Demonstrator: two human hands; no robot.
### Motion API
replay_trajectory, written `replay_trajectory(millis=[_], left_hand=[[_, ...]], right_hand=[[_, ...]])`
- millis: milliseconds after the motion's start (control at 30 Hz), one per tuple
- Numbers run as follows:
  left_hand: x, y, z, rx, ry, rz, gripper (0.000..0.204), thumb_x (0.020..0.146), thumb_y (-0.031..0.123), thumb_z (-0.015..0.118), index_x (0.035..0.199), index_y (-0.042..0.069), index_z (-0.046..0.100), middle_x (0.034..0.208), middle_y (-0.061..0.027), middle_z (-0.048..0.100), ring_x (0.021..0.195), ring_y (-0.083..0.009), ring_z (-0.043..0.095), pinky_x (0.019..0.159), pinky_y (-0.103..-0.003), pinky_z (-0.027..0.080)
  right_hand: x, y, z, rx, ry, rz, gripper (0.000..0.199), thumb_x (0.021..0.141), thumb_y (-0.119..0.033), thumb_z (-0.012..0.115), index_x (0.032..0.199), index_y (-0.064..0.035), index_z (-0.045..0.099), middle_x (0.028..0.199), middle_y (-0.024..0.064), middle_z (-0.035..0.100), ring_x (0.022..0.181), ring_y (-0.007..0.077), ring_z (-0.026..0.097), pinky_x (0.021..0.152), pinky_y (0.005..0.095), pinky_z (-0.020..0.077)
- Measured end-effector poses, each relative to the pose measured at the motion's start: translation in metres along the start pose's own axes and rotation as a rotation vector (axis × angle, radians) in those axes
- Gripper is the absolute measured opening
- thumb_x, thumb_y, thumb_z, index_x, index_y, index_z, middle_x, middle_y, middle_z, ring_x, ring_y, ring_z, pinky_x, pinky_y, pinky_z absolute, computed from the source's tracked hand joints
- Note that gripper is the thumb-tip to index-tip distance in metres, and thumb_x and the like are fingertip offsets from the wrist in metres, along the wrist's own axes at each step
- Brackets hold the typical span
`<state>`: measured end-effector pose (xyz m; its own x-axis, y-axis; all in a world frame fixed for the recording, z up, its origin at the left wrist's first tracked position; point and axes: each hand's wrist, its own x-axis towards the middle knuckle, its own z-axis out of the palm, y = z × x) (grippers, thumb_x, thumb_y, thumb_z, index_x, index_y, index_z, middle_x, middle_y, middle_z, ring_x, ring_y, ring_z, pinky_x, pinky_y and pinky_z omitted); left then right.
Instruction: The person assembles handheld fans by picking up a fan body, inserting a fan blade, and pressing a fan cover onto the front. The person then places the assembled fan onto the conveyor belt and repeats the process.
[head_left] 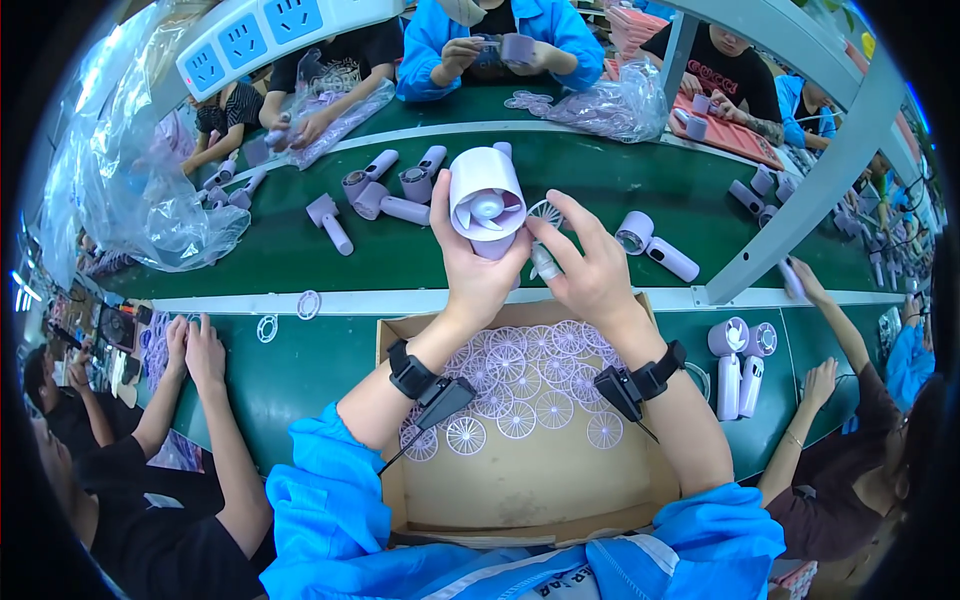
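Two bare hands meet above an open box (520, 490). The left hand (475, 282) is closed around a lilac fan (487, 172), one digit running up the left side of its round head. The head's open mouth faces the wearer, showing the blades (487, 205); its axis runs, tilted, from the wearer toward the far side. The right hand (592, 268) appears to hold a spoked grille (545, 213) in a narrow pinch, the fingers partly hiding it. That grille is just right of the fan's mouth, beside it rather than over it; whether its rim touches the fan, I cannot tell. From the right fingertips, the fan lies directly to the left; from the left fingers, the grille lies to the right, past the fan's head. Below, more grilles (554, 409) lie flat in the box, overlapping toward its far end. Beyond, other fans (405, 208) lie on a green bench (290, 268). Across it, a co-worker in blue (425, 60) holds a lilac part (517, 48).
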<state>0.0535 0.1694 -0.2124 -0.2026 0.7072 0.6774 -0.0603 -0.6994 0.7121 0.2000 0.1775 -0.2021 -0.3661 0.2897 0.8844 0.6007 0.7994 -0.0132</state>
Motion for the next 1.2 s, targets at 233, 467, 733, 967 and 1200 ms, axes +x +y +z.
replay_trajectory(millis=[233,467,733,967,1200], left_hand=[[0.003,0.012,0.002,-0.027,0.051,-0.038,0.098,0.076,-0.006,0.068,0.146,0.016,0.003,0.124,-0.0162,0.042,0.101,-0.0211,0.058,0.077,-0.031,0.054],[0.006,0.004,0.002,-0.084,-0.059,-0.464,0.086,0.083,0.001,0.061,0.147,0.020,0.007,0.111,-0.0131,0.052,0.079,-0.0166,0.063,0.061,-0.027,0.054],[0.002,0.003,0.002,0.258,-0.370,-0.508,0.080,0.081,0.000,0.058,0.147,0.018,0.015,0.111,-0.0211,0.060,0.083,-0.0271,0.067,0.065,-0.035,0.054],[0.000,0.000,0.000,0.335,-0.399,-0.406,0.081,0.080,0.001,0.058,0.147,0.017,0.015,0.117,-0.0260,0.058,0.098,-0.0395,0.063,0.078,-0.041,0.051],[0.001,0.001,-0.001,0.356,-0.420,-0.415,0.082,0.079,0.001,0.059,0.147,0.016,0.015,0.117,-0.0269,0.057,0.100,-0.0410,0.061,0.081,-0.042,0.050]], right_hand=[[-0.001,-0.004,-0.001,0.100,-0.065,0.088,0.046,0.068,-0.007,0.074,0.112,-0.0071,0.061,0.123,0.0150,0.053,0.089,0.0278,0.064,0.073,0.0349,0.0550],[-0.002,-0.004,0.000,0.212,-0.021,0.341,0.045,0.068,-0.007,0.073,0.112,-0.0065,0.062,0.121,0.0152,0.054,0.092,0.0289,0.063,0.078,0.0347,0.0524],[-0.005,0.005,0.003,0.105,0.011,0.311,0.042,0.066,-0.007,0.073,0.107,-0.0058,0.065,0.116,0.0159,0.058,0.102,0.0310,0.058,0.085,0.0379,0.0487],[-0.001,0.002,0.000,0.086,0.023,0.254,0.038,0.066,-0.007,0.074,0.104,-0.0053,0.067,0.115,0.0154,0.059,0.103,0.0326,0.057,0.086,0.0395,0.0477],[0.001,0.003,-0.001,0.102,0.019,0.250,0.037,0.066,-0.007,0.074,0.102,-0.0051,0.067,0.114,0.0155,0.059,0.103,0.0326,0.057,0.086,0.0397,0.0472]])
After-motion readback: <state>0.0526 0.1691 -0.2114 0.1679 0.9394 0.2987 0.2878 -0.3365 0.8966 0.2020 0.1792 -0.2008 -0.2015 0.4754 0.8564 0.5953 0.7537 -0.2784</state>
